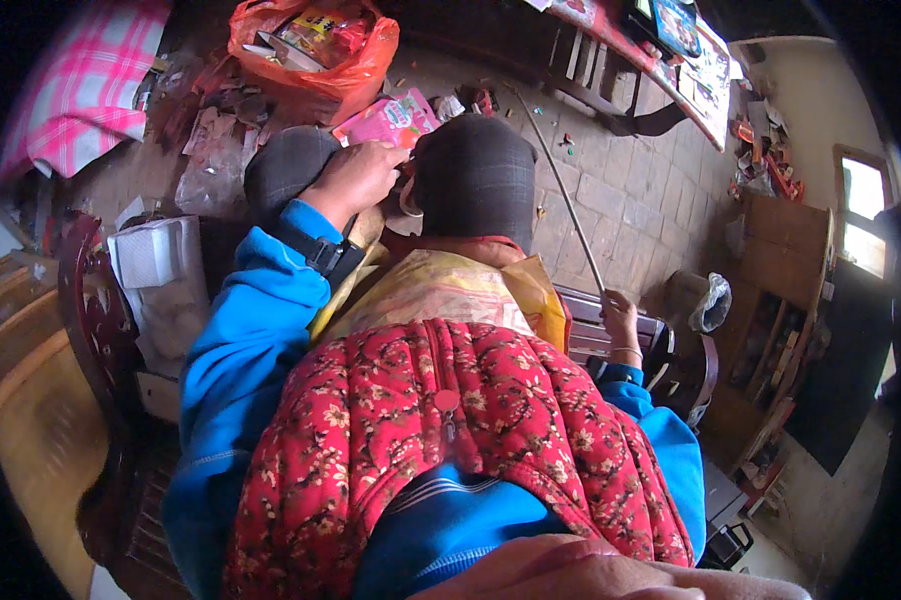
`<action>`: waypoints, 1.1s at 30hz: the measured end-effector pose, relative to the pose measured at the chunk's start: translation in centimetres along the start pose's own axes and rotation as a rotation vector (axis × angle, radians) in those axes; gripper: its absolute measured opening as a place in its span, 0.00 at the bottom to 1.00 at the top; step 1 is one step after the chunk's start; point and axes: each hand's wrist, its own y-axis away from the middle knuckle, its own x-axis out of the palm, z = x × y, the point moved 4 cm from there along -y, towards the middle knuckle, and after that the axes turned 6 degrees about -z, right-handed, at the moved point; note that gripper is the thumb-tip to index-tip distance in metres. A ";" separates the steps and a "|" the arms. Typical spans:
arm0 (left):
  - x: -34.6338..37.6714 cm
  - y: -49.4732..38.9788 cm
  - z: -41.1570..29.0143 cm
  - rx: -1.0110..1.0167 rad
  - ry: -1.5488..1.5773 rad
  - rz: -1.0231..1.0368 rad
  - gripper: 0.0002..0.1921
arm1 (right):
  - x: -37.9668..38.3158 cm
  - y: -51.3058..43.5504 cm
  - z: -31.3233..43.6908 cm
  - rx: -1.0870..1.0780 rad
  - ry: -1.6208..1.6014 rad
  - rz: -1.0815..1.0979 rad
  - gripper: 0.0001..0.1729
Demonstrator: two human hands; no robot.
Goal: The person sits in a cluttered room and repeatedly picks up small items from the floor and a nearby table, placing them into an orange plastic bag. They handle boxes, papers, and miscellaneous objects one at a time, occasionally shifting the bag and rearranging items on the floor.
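Note:
My left hand (363,178) reaches between my knees, at the lower edge of a pink printed pouch (395,120); whether its fingers grip the pouch cannot be told. At the right side, my right hand (620,319) is closed around the end of a long thin stick (567,199) that slants up and away over the floor. Above the pouch stands an open orange plastic bag (330,88) filled with packets and other items. A yellowish printed sheet or bag (428,289) lies across my lap, against my red floral vest.
A table with a red edge (645,64) stands at the upper right. Packets and scraps lie on the brick floor (608,187). At left are a carved wooden armrest (94,315) and a white tissue pack (154,251). A lined bin (709,300) and a wooden cabinet (784,232) stand at right.

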 end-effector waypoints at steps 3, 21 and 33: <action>-0.5 -0.1 -0.2 0.043 -0.014 -0.042 0.12 | 4.1 -2.2 -0.5 0.051 -0.134 -0.039 0.16; -1.4 1.6 -0.2 0.024 -0.060 -0.037 0.08 | 16.6 -4.8 3.4 -0.221 -0.195 0.217 0.15; -1.5 1.5 -0.7 0.015 -0.067 -0.027 0.08 | 17.0 -5.8 7.0 -0.096 -0.174 0.141 0.15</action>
